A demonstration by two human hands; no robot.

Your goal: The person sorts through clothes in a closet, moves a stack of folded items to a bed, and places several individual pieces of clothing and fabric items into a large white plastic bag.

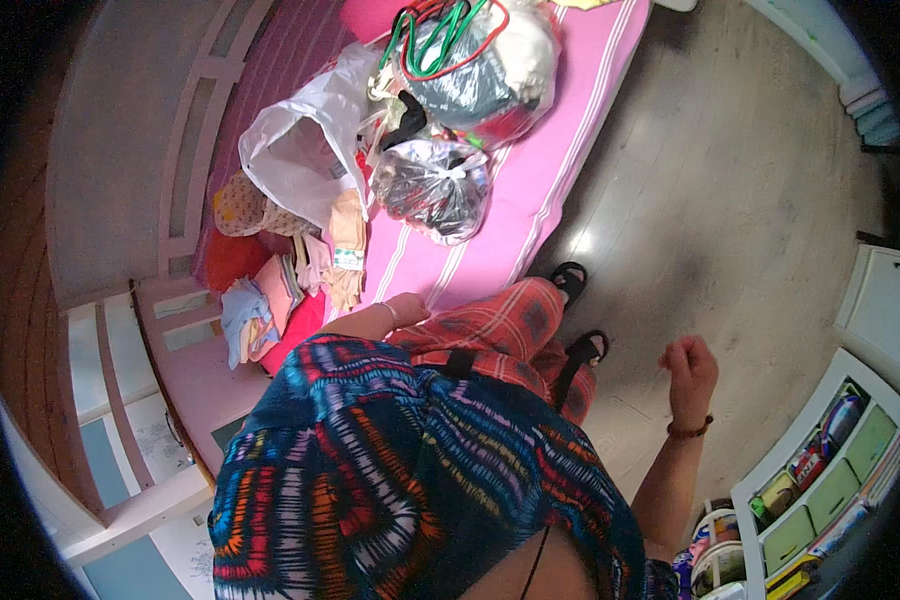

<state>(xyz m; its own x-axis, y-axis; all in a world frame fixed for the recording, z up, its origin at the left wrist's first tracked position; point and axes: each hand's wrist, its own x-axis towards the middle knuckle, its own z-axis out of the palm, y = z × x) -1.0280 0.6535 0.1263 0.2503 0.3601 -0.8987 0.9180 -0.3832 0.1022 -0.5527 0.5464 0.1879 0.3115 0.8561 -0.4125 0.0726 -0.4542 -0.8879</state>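
My left hand (409, 307) is low beside my plaid trousers, at the near edge of the pink striped bed sheet (450, 277). Its fingers are partly hidden, and nothing shows in it. Over the floor to the right hangs my right hand (690, 367), its fingers curled in with no object visible. Nearest the left hand on the bed is a packet of beige hosiery (347, 240) with a label band. Beyond it lie a white plastic bag (300, 150) with a gaping mouth and a knotted clear bag (435, 191) of dark items.
A large clear bag (465, 82) of fabrics bears green and red cords (439, 45). Folded clothes (259, 311) are piled by the white bed rail (184, 150). A shelf unit with green drawers (825, 487) stands at lower right on the grey wooden floor (690, 195).
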